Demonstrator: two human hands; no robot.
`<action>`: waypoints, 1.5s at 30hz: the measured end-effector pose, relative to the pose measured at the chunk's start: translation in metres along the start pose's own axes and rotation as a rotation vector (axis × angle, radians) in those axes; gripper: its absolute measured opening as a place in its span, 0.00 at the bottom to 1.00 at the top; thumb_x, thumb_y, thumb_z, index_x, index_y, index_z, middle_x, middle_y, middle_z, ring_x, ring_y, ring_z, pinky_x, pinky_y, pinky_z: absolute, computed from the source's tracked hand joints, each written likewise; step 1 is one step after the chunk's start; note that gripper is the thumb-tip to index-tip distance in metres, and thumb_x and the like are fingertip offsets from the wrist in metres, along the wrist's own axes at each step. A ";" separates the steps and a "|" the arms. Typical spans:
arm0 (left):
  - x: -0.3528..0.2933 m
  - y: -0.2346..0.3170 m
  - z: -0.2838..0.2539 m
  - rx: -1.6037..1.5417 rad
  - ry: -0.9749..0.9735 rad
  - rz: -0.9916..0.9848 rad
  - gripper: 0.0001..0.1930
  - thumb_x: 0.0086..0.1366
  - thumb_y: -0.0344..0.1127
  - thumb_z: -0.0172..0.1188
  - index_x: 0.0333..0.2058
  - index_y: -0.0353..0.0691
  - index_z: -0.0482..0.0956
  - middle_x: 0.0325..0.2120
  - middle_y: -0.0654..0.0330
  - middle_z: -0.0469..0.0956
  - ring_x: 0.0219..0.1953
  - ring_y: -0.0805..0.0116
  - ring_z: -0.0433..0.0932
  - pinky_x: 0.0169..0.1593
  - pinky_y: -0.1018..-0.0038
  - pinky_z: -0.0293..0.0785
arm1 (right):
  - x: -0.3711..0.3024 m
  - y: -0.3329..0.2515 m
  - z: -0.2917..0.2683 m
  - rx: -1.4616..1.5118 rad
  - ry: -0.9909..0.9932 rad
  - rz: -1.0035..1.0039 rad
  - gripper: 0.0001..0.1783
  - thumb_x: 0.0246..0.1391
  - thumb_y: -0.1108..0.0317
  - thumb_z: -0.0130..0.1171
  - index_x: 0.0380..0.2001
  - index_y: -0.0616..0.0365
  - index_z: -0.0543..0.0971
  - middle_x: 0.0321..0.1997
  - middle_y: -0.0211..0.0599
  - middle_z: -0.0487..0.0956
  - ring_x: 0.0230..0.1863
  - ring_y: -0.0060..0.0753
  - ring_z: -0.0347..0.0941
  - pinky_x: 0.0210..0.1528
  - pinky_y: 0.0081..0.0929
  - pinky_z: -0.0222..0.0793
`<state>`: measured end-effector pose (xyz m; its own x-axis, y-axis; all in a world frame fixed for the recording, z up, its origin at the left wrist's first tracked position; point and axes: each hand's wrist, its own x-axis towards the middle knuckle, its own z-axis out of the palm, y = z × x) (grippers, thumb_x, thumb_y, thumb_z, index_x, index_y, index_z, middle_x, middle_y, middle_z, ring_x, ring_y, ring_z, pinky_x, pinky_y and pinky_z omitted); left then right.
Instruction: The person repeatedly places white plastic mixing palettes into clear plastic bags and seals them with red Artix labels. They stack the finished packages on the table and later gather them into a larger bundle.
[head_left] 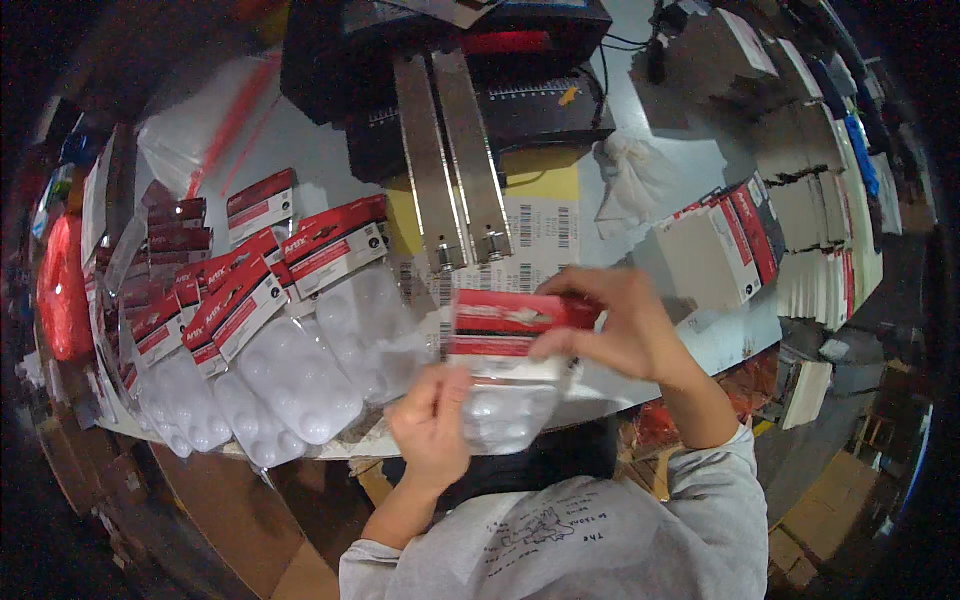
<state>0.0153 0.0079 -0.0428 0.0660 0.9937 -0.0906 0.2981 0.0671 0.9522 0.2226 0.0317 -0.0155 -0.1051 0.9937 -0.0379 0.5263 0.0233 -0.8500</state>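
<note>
Pinching the red card [500, 322] by its right end with the right hand [628, 325], apparently its lower left with the left hand [432, 425]; just bodyward of the metal arms [422, 150]. Best kept square with the white tray [510, 412]; gripped lightly, uncreased.

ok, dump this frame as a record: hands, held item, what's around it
right hand: grips the header card at its right end, thumb against fingers
left hand: fingers curled, by the card's lower left corner; grip unclear
held item: pack with red-and-white header card, pale welled tray below
left of hands: pile of similar packs, overlapping
right of hands: stack of cards
beyond hands: black machine with two metal bars; sheet of printed labels
image quality: hands slightly blurred
</note>
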 end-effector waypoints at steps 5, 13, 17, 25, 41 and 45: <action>0.002 -0.012 0.003 -0.123 0.142 -0.088 0.10 0.62 0.31 0.52 0.25 0.30 0.74 0.19 0.65 0.72 0.23 0.82 0.62 0.27 0.83 0.59 | -0.018 0.015 0.002 0.456 -0.247 0.521 0.10 0.47 0.68 0.60 0.28 0.67 0.79 0.24 0.37 0.79 0.20 0.20 0.73 0.20 0.15 0.66; 0.005 0.000 0.000 0.017 0.092 -0.169 0.12 0.65 0.34 0.47 0.25 0.32 0.69 0.18 0.65 0.68 0.24 0.80 0.62 0.29 0.82 0.61 | -0.030 0.012 0.023 0.771 -0.109 0.570 0.07 0.51 0.71 0.54 0.27 0.65 0.76 0.22 0.33 0.76 0.21 0.21 0.72 0.21 0.16 0.66; 0.024 -0.005 0.010 -0.109 0.156 -0.069 0.13 0.66 0.36 0.44 0.26 0.34 0.67 0.20 0.64 0.67 0.26 0.79 0.62 0.32 0.81 0.62 | -0.011 0.015 0.042 0.888 0.108 0.528 0.06 0.51 0.70 0.54 0.26 0.63 0.75 0.20 0.32 0.75 0.20 0.19 0.70 0.21 0.16 0.64; 0.028 -0.016 0.011 -0.141 0.124 -0.081 0.13 0.67 0.36 0.43 0.25 0.35 0.65 0.20 0.65 0.65 0.26 0.79 0.62 0.34 0.80 0.64 | -0.011 0.022 0.048 0.973 0.151 0.501 0.07 0.52 0.69 0.54 0.26 0.62 0.75 0.19 0.30 0.74 0.20 0.19 0.69 0.21 0.17 0.64; 0.061 -0.025 0.023 -0.069 0.173 -0.059 0.14 0.66 0.38 0.43 0.27 0.33 0.67 0.19 0.61 0.68 0.24 0.76 0.62 0.31 0.78 0.62 | 0.018 0.028 0.049 0.900 0.259 0.440 0.09 0.52 0.69 0.54 0.26 0.66 0.76 0.19 0.31 0.72 0.18 0.19 0.67 0.21 0.16 0.62; 0.049 -0.022 -0.005 0.129 0.057 -0.076 0.15 0.66 0.40 0.43 0.29 0.33 0.69 0.20 0.60 0.71 0.26 0.73 0.66 0.32 0.77 0.63 | 0.004 0.026 0.040 0.639 0.172 0.369 0.10 0.54 0.69 0.51 0.27 0.66 0.76 0.19 0.31 0.72 0.18 0.19 0.66 0.21 0.16 0.62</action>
<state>0.0074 0.0558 -0.0665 -0.0141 0.9899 -0.1410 0.4201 0.1338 0.8975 0.2017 0.0322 -0.0591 0.1434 0.9290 -0.3411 -0.0954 -0.3301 -0.9391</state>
